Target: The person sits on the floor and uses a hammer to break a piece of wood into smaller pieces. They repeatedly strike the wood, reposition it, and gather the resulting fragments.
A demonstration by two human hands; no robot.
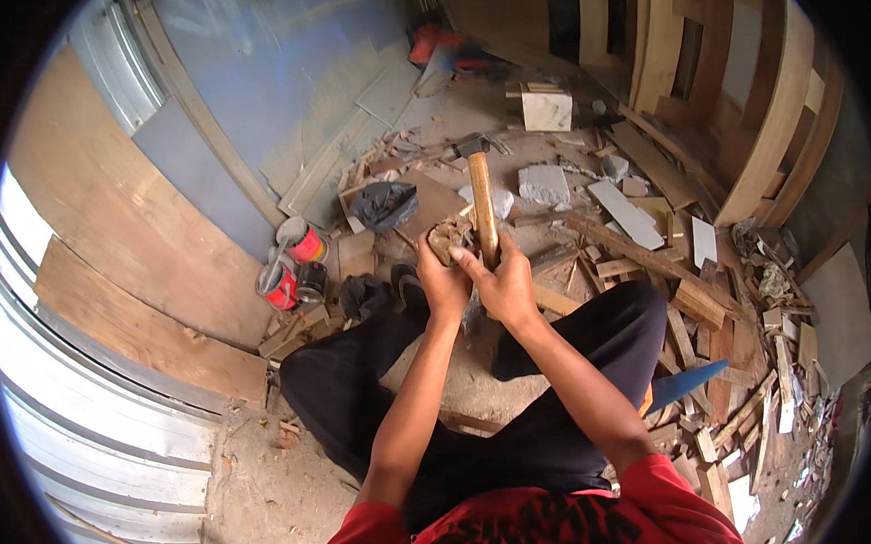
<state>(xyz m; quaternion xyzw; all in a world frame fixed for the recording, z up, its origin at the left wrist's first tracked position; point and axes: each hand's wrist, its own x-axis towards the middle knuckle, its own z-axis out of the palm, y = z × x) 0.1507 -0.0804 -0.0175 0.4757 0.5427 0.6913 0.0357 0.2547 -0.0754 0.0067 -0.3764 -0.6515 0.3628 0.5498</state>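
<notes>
Both my arms reach forward over my bent legs, and the hands meet in front of my knees. My right hand [505, 279] is closed round the lower part of a hammer's wooden handle [483, 198]. The hammer stands nearly upright, its dark head [471, 145] at the top. Beside it, my left hand [443, 283] is closed on a crumpled brown wad [446, 239], perhaps cloth or paper. My right thumb reaches across toward this wad. The wad lies against or very near the handle; I cannot tell if they touch.
Wood scraps [700, 306] lie heaped on the right, near a blue saw-like blade [687, 383]. Paint cans [279, 285] and a black plastic bag [383, 206] are at the left. Boards [117, 206] lean on the left wall; a wooden frame [766, 117] stands at the right.
</notes>
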